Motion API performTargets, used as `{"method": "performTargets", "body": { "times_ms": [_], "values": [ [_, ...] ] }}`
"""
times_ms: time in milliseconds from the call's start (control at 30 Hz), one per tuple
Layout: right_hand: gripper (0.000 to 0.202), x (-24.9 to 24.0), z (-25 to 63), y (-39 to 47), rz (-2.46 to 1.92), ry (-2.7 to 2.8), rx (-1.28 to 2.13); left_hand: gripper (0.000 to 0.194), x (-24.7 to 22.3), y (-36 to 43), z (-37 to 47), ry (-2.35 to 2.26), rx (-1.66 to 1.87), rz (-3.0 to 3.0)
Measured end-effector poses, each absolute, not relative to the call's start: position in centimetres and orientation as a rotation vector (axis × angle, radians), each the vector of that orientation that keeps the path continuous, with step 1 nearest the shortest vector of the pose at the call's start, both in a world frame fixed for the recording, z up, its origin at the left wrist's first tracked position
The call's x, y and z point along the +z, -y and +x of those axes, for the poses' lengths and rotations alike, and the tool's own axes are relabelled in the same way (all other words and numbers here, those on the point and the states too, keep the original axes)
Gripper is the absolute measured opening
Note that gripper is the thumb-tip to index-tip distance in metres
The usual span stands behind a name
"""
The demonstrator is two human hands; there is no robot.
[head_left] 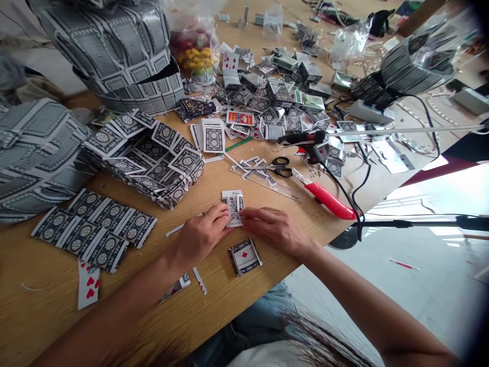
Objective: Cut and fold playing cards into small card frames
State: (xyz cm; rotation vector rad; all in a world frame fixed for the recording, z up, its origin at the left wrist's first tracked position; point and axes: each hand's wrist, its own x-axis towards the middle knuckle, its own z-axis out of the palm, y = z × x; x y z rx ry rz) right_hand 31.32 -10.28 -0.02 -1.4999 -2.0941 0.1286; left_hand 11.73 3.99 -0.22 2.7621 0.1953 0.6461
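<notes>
A playing card (234, 204) with "Poker" lettered along its far edge lies between my two hands. Its side edges appear folded inward. My left hand (210, 223) is closed at the card's left edge, fingers bent. On the right edge press the fingertips of my right hand (277, 228), fingers held together. Just in front of them rests a small frame folded from cards (245, 257), with a red diamond inside. A narrow card strip (199, 281) and a partly hidden card piece (179, 286) lie near my left forearm.
A red-handled cutter (330, 200), scissors (280, 167) and a glue gun (305, 142) with trailing cable lie to the right. Left stand a woven card basket (147, 158), a joined card panel (95, 227) and big card-covered forms (42, 153). Heaped cards (263, 99) lie behind.
</notes>
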Motion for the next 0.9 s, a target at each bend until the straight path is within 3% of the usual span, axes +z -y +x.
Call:
{"method": "performTargets", "body": {
  "times_ms": [367,700,900],
  "values": [
    [0.009,0.2,31.0,10.1,-1.497,2.087,0.211,0.01,0.1,-4.3,12.0,-0.177,0.609,2.715],
    [0.013,0.1,30.3,9.7,-1.555,1.988,0.134,0.0,0.7,-4.5,12.1,-0.212,0.612,2.735],
    [0.014,0.3,30.3,9.9,-1.569,2.021,0.121,0.005,0.7,-4.4,12.2,-0.228,0.622,2.685]
  ]
}}
